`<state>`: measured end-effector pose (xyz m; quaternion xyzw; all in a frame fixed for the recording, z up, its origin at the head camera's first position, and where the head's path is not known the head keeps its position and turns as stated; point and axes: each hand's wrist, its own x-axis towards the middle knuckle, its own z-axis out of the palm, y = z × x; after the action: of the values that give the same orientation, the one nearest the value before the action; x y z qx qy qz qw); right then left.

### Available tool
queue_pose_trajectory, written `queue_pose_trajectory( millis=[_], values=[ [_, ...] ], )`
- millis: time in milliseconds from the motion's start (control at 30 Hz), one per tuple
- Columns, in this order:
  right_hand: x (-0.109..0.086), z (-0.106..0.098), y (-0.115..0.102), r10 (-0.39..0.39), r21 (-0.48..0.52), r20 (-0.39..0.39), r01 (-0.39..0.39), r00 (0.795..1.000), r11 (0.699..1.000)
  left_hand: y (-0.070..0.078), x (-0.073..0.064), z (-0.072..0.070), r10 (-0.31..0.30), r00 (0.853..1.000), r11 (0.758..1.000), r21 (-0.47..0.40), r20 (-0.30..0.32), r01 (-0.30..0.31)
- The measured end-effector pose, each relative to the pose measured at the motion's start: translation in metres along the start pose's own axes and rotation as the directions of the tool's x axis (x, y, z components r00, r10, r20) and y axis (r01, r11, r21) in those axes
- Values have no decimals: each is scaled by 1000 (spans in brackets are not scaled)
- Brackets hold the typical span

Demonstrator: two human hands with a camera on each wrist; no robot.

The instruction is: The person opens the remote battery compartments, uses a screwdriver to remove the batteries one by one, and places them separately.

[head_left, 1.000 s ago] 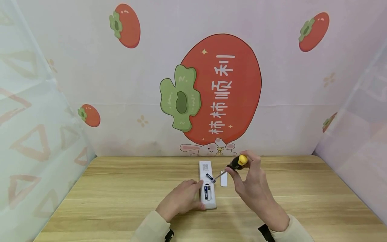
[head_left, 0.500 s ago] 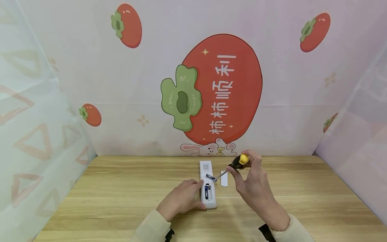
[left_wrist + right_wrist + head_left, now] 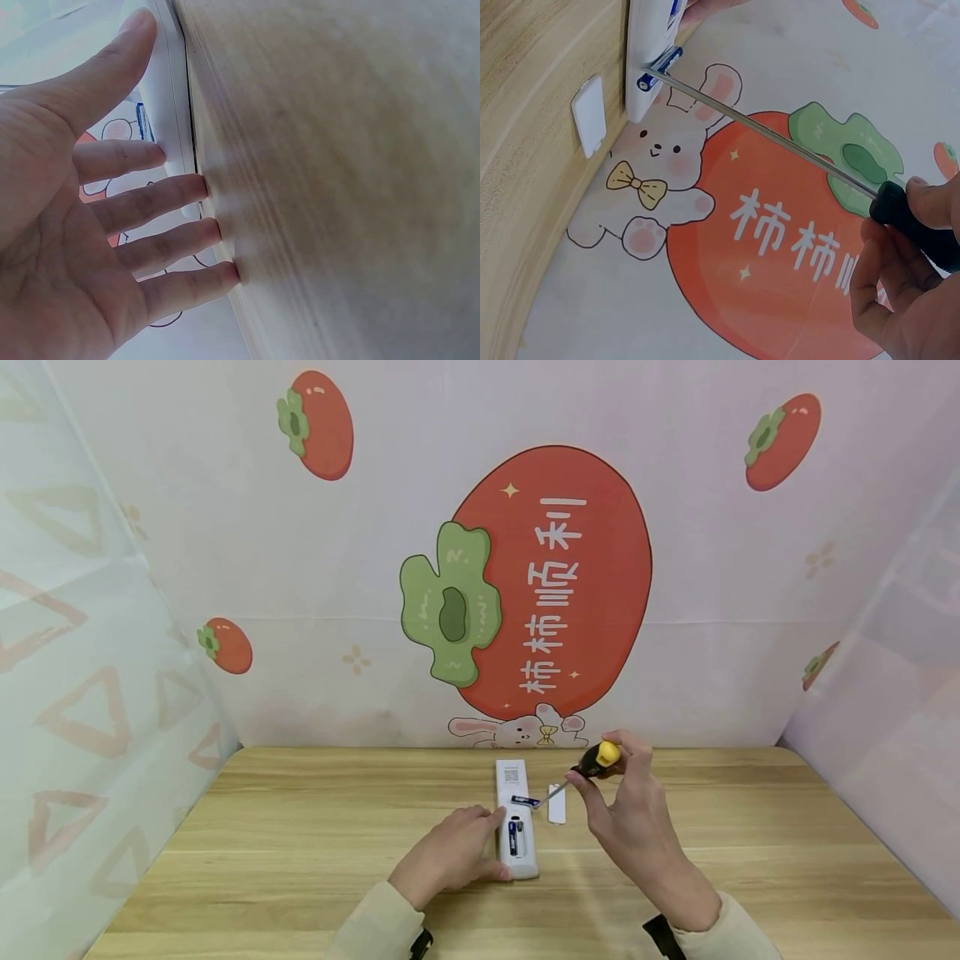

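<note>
Face down on the table lies a white remote control (image 3: 525,864), its battery compartment uncovered and a blue battery (image 3: 513,837) inside the left slot. My left hand (image 3: 448,852) steadies its left side, thumb and index fingertips against the edge and the fingers spread fairly straight in the left wrist view. A loose battery (image 3: 524,801) lies across the remote's back, above the compartment. With my right hand (image 3: 637,827) I grip the black and yellow handle of a screwdriver (image 3: 597,760). Its metal shaft (image 3: 765,133) slants down, and the tip is at the loose battery's right end.
The small white battery cover (image 3: 557,804) lies flat just right of the remote. Wooden tabletop (image 3: 300,827) extends to both sides. A printed cloth backdrop (image 3: 360,568) rises along the table's back edge.
The loose battery has turned from a diagonal to nearly crosswise on the remote. The screwdriver and right hand have shifted slightly right. My left hand stays on the remote's edge.
</note>
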<state>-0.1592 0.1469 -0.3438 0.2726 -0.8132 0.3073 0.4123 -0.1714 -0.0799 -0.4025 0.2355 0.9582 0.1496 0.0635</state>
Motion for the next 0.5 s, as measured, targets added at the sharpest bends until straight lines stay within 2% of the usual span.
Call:
queue_pose_trajectory(
  millis=[500],
  values=[
    [-1,1,6,12,-26,6,-11,1000,1000,0,0,0,-10,1000,1000,-9,-2,10]
  ],
)
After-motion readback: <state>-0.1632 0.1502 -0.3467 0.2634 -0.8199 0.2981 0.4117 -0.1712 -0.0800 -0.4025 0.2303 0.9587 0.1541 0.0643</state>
